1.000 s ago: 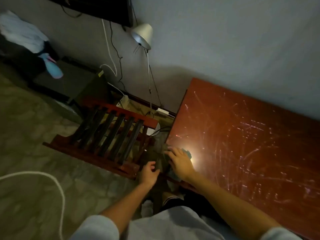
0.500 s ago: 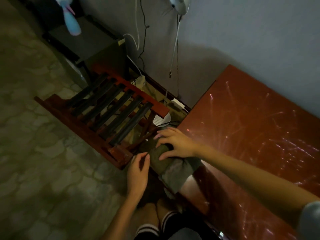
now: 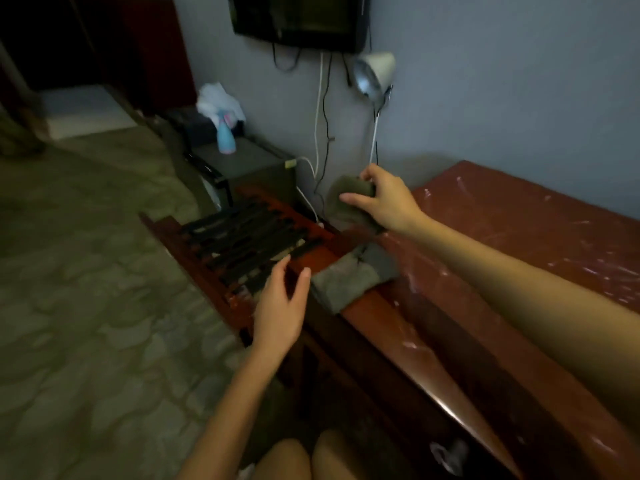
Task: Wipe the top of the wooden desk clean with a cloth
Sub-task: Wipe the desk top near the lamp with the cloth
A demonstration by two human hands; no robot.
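The reddish wooden desk (image 3: 519, 244) fills the right side, its glossy top streaked with pale scratches. A grey-green cloth (image 3: 346, 278) drapes over the desk's near left corner. My right hand (image 3: 384, 199) pinches the cloth's upper end and holds it raised above that corner. Just left of the hanging lower part, my left hand (image 3: 280, 306) hovers with fingers spread, a small gap between it and the cloth.
A slatted red-and-black wooden chair (image 3: 249, 244) lies tipped beside the desk's left end. A white desk lamp (image 3: 374, 76) and cables hang on the wall under a dark screen (image 3: 301, 19). A low dark cabinet (image 3: 242, 164) carries a blue spray bottle (image 3: 225, 136).
My right hand has lifted one end of the cloth off the desk corner. My left hand has risen closer to the cloth. The view has tilted up toward the wall.
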